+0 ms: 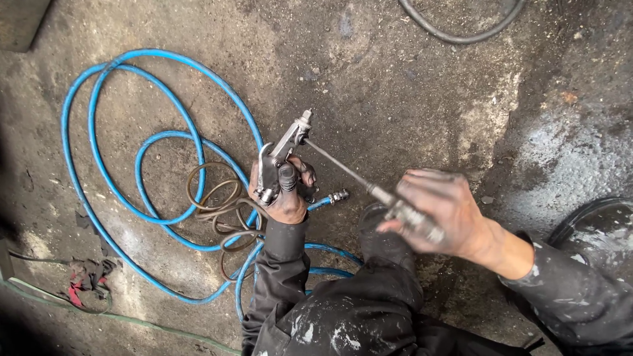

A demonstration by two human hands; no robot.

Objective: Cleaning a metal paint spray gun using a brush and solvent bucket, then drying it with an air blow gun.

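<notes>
While the left hand [285, 191] clenches the spray gun [280, 161], the right hand [438, 211] grasps its long nozzle [369, 188], apparently fitting it above the blue hose [132, 191].

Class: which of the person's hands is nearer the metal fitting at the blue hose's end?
Left. The left hand grips the metal spray gun beside the fitting; the right hand is farther, at the nozzle.

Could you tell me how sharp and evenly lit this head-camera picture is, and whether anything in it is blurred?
Head view: soft, even daylight, no glare. The left hand holding the metal spray gun and the blue hose coils are sharp; the right hand and the end of the gun's long nozzle are motion-blurred. The left corners fall into dark shadow, and the hose curves hint at wide-angle distortion.
</notes>
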